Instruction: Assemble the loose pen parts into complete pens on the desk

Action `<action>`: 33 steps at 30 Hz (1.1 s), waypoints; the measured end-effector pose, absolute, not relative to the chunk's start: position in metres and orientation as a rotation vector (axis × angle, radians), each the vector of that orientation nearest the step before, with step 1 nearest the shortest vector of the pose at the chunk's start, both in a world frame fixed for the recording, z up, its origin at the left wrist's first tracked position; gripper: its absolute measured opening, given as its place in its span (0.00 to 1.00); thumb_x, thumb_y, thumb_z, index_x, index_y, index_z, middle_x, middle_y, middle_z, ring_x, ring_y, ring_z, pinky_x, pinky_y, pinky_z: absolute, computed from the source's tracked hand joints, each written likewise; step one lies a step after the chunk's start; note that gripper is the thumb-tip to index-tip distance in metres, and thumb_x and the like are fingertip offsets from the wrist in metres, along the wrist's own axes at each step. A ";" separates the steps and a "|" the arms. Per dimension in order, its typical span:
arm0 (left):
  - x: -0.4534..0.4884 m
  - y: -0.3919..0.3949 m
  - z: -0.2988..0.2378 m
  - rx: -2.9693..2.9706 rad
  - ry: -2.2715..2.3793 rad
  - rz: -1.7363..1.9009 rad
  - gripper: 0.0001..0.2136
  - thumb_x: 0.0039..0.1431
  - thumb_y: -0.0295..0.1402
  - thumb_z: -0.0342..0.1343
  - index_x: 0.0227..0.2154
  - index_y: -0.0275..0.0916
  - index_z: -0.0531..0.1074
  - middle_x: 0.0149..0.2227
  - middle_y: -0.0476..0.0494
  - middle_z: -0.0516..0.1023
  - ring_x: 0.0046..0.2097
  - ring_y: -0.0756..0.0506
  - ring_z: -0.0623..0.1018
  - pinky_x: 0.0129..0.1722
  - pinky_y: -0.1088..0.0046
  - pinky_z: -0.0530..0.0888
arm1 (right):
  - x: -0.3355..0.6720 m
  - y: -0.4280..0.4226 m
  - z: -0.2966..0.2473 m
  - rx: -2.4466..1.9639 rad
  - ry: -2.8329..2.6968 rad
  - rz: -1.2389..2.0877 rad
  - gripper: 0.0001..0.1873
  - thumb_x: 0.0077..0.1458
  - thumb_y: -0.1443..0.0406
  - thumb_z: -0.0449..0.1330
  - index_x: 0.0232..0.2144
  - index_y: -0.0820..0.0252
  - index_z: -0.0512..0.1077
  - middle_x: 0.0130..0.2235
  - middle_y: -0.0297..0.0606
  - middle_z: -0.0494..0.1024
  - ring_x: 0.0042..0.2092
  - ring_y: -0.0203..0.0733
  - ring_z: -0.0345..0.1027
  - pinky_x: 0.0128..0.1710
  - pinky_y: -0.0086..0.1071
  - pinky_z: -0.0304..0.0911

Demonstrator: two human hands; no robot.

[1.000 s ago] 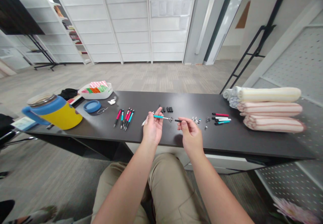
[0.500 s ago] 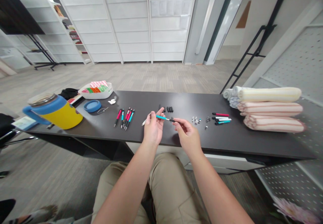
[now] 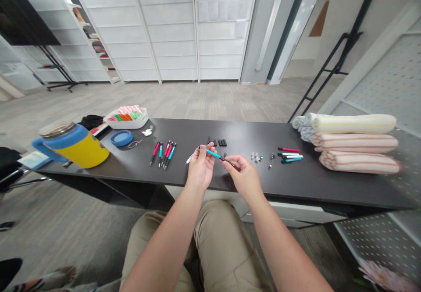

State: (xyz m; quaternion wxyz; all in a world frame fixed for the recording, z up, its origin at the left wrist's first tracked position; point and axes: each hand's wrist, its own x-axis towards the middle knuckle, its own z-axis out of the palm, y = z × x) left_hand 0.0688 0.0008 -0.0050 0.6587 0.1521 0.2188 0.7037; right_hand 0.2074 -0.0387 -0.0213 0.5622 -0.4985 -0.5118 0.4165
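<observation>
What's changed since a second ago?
The right hand moved left, bringing the black grip to the end of the turquoise pen; the silver shaft between them no longer shows. Nothing was let go. The left hand still holds the pen; mug and towels stayed put.

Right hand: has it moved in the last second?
Yes. Judged against the small pale pieces lying beyond it, the right hand has shifted leftward, toward the left hand, leaving a wider gap to those pieces.

Across the dark table (image 3: pixel 269 134) I saw a yellow-and-blue jug (image 3: pixel 80 149), a white basket (image 3: pixel 131 124), pens (image 3: pixel 160 155) (pink and teal, bunched together), small black pieces (image 3: pixel 222 143) and rolled towels (image 3: pixel 357 142).
</observation>
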 end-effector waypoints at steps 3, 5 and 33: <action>0.069 -0.001 -0.003 0.357 0.506 1.587 0.10 0.61 0.33 0.69 0.38 0.35 0.75 0.41 0.41 0.83 0.41 0.48 0.83 0.50 0.68 0.79 | 0.208 -0.039 -0.021 -1.158 -1.213 0.996 0.20 0.57 0.50 0.69 0.42 0.58 0.77 0.38 0.42 0.85 0.39 0.46 0.80 0.41 0.36 0.69; 0.069 -0.001 -0.002 0.371 0.508 1.580 0.10 0.61 0.34 0.70 0.38 0.35 0.76 0.40 0.42 0.83 0.41 0.49 0.83 0.50 0.68 0.79 | 0.208 -0.039 -0.020 -1.163 -1.222 0.993 0.19 0.58 0.50 0.68 0.42 0.58 0.78 0.38 0.42 0.85 0.39 0.46 0.80 0.41 0.36 0.70; 0.070 -0.001 -0.006 0.480 0.611 1.630 0.12 0.57 0.34 0.71 0.43 0.38 0.81 0.39 0.44 0.82 0.40 0.50 0.80 0.41 0.76 0.73 | 0.205 -0.040 -0.016 -1.376 -1.511 0.764 0.24 0.69 0.46 0.52 0.35 0.54 0.77 0.26 0.34 0.79 0.26 0.40 0.70 0.28 0.32 0.60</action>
